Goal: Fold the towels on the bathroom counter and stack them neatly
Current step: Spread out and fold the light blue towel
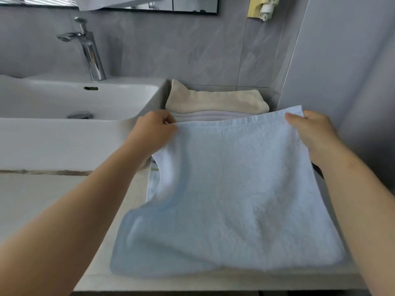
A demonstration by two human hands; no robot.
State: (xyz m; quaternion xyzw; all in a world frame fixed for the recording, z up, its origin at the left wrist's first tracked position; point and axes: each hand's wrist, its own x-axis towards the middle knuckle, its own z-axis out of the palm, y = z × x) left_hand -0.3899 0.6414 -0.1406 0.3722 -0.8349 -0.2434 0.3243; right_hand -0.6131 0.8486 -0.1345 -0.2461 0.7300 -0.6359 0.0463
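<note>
A light blue towel point(235, 189) is spread over the counter in front of me, its far edge lifted. My left hand point(151, 131) pinches the far left corner and my right hand point(314, 133) pinches the far right corner. The near part of the towel lies on the counter, with a fold bulging at its left side. Behind it, against the wall, sits a stack of folded towels: a beige towel point(215, 101) on top of white folded towels point(213, 115).
A white sink basin point(70, 103) with a chrome faucet point(89, 52) is at the left. The grey tiled wall point(342, 82) closes in on the right and back. The counter's front edge point(213, 285) runs below the towel.
</note>
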